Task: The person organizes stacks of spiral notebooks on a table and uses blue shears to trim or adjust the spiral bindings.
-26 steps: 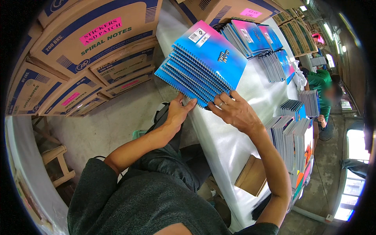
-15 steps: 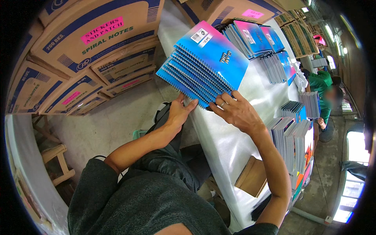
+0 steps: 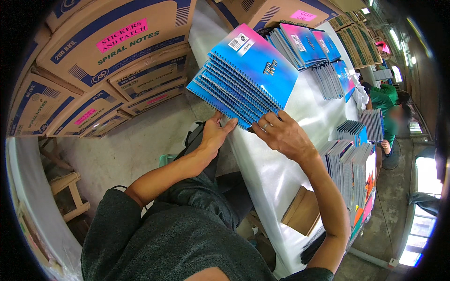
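A fanned stack of spiral notebooks (image 3: pixel 262 63) with pink and blue covers lies in front of me, at the left edge of the white-covered table. Their black wire bindings step down toward me. My left hand (image 3: pixel 216 133) grips the near corner of the stack, thumb on top and fingers mostly hidden underneath. On the near right edge, by the bindings, is my right hand (image 3: pixel 281 136), its fingers bent and pinched together and a ring on one of them. Its fingertips press on the notebooks' spiral edges.
Large cardboard boxes (image 3: pixel 112 51) are piled at the left. More notebook piles (image 3: pixel 304 44) stand beyond the stack, and others (image 3: pixel 349 164) along the table's right side. A brown cardboard piece (image 3: pixel 301 210) lies near my right forearm. Someone in green (image 3: pixel 386 96) is at the far right.
My right hand's fingers have curled and shifted slightly along the bindings. The left hand and the stack stay almost where they were.
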### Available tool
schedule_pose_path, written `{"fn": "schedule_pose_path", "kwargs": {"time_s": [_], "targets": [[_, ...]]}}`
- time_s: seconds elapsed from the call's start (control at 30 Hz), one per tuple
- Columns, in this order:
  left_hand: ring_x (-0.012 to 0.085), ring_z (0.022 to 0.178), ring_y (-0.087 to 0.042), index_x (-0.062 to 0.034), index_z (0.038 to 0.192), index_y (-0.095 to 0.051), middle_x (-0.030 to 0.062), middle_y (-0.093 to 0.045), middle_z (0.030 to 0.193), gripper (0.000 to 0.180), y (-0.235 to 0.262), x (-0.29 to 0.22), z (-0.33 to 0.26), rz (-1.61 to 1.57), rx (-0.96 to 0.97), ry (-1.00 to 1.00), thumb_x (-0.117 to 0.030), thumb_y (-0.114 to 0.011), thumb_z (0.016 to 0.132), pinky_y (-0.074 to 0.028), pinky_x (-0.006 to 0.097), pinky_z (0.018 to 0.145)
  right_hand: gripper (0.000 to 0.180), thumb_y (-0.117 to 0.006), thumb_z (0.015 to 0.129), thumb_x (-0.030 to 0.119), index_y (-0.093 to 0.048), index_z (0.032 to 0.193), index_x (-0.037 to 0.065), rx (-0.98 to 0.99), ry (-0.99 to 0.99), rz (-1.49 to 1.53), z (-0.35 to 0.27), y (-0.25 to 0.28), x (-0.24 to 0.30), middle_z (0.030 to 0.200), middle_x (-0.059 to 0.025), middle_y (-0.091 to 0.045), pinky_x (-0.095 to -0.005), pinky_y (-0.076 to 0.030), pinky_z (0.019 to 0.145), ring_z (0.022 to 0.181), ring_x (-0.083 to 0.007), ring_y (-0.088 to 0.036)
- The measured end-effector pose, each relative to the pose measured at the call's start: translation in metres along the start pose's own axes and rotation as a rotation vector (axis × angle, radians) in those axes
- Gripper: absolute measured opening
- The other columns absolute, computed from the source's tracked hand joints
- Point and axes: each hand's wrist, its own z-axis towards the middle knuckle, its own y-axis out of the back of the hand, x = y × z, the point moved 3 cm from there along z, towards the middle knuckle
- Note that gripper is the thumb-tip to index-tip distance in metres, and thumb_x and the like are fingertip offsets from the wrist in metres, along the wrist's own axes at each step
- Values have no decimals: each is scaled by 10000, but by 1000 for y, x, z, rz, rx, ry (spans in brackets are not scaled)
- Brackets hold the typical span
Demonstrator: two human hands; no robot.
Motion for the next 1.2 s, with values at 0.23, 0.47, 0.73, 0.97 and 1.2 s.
{"fn": "schedule_pose_path", "kwargs": {"time_s": [0.23,0.47,0.73,0.97,1.2], "targets": [[137,1145,-508,-2,1252,-560,69,-597,1219,407,1,3,2,6,-4,0,-142,-686,892,-380,295,1000,37,-637,747,105,-675,750,105,591,-288,134,40,2,24,750,-37,-647,-319,-503,599,778,-170,-654],[176,1167,-507,4,1326,-473,92,-564,1263,641,1,-9,1,12,-67,-28,-205,-781,804,-371,314,1014,304,-666,780,220,-643,1059,100,96,-434,69,-8,30,7,968,-53,-602,-374,-445,821,989,-207,-558],[202,1161,-506,4,1244,-500,112,-553,1233,611,-6,-6,12,-31,-89,-29,-208,-817,767,-386,345,1011,441,-595,839,161,-533,1274,124,16,-195,-126,-22,16,12,1189,-43,-529,-395,-380,998,1163,-178,-467],[215,1159,-505,18,1228,-499,122,-546,1225,557,-5,-3,12,79,-103,-98,-110,-792,773,-407,346,1002,476,-608,825,115,-525,1291,159,30,-169,-160,-23,0,17,1175,-32,-512,-377,-390,969,1143,-165,-470],[199,1135,-521,23,1224,-490,117,-541,1222,537,-7,-1,13,24,-82,-70,-45,-771,771,-430,329,980,467,-589,835,154,-516,1296,130,62,-132,-258,-19,4,19,1185,-21,-520,-345,-385,945,1146,-156,-452]]}}
